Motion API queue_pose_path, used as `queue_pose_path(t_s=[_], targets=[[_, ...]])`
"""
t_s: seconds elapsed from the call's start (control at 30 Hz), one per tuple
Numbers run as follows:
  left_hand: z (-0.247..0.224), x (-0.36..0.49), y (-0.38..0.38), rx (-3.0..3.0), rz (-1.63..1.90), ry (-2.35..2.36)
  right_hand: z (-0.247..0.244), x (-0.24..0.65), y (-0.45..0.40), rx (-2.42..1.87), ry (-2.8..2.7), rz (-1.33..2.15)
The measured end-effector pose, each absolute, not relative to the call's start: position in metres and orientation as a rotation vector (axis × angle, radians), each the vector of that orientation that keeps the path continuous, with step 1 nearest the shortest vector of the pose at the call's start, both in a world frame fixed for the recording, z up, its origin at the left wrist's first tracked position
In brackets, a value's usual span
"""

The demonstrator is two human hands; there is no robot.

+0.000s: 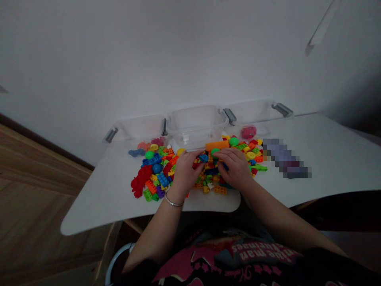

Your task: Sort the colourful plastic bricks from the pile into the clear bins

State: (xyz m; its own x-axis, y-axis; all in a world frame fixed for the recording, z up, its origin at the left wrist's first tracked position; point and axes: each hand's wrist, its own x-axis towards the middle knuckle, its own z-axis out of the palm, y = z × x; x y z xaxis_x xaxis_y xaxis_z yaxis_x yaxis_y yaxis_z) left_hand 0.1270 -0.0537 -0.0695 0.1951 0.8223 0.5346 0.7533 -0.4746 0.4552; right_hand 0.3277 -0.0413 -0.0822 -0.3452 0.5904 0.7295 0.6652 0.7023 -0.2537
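Wall: plain pale wall (178, 59), smooth matte, behind far edge of table
Table: white table (98, 190), smooth top, rounded L front corner, near edge curved
Tubs: 3 clear plastic tubs along far edge, L tub (143, 125), mid tub (196, 115), R tub (253, 109), w/ grey clips
Pile: glossy hard-plastic toy blocks (163, 179), mostly studded bricks, mixed colours, heaped btwn mid tub & near edge
Odd shapes: round blue ball (157, 169), lumpy red figure (141, 181) at pile's L side, orange cylinder (217, 145) lying just in front of mid tub
L hand: L hand (187, 170) pinching small blue piece (203, 158) btwn thumb & fingers; metal bangle (174, 204) on wrist
Blue piece: over mid pile, btwn both hands, in from near edge
R hand: R hand (234, 165) w/ fingers bent, tips by green ball (214, 151); can't tell if it grips anything
Room: bare white top btwn pile & L edge, more toward R edge past pixelated item (285, 159)
Near edge: yellow-orange brick (220, 190) close to it
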Motion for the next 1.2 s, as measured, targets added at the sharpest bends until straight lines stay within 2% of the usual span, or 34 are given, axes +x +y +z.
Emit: queue_pose_path(t_s=[0.37,0.57,0.87,1.2], targets=[[-0.07,0.132,-0.064,2.443,1.158,1.582,-0.078,0.308,-0.041,-1.048,-2.002,0.243],[-0.069,0.125,-0.079,2.444,1.13,1.686,-0.081,0.31,-0.038,-1.026,-1.974,0.232],[-0.089,0.113,-0.084,2.49,0.783,1.946,-0.085,0.311,-0.035,-1.034,-1.913,0.248],[-0.1,0.111,-0.078,2.442,0.807,1.906,-0.082,0.329,-0.02,-1.057,-1.785,0.24]])
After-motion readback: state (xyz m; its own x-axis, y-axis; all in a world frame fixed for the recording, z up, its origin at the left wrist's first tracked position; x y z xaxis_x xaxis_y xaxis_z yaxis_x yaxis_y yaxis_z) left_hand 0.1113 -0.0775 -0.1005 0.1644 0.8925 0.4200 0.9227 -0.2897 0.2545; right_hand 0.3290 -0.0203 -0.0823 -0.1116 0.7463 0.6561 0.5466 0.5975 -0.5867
